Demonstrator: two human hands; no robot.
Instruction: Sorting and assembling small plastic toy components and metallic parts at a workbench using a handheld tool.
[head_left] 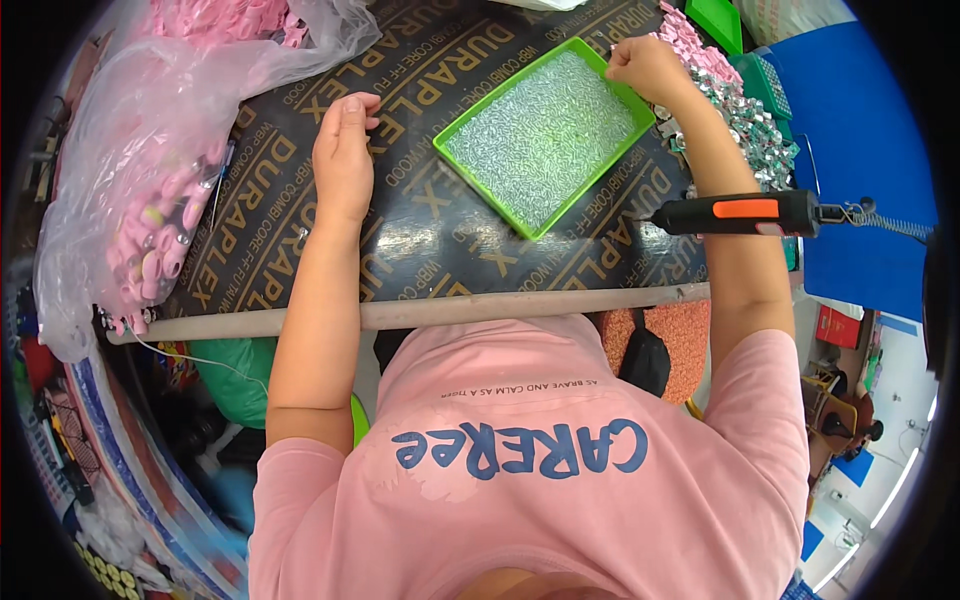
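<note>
My left hand point(345, 135) rests on its side over the dark printed board point(410, 240), left of the tray. Its fingers are loosely bent and a little apart, with nothing visible in them. Beyond the tray's far right corner is my right hand point(645, 70), fingertips pinched together. Whatever they hold, if anything, is too small to make out. Small silvery screw-like pieces fill the shallow green tray point(487, 200). Pink plastic parts point(700, 45) and a heap of shiny metal-and-green pieces point(755, 135) lie beside my right hand and forearm.
A black and orange electric screwdriver point(740, 213) hangs from a coiled spring across my right forearm. Clear plastic bags point(110, 170) of pink parts cover the left side. The board's pale front edge point(440, 312) runs before me. A blue panel point(860, 170) stands at the right.
</note>
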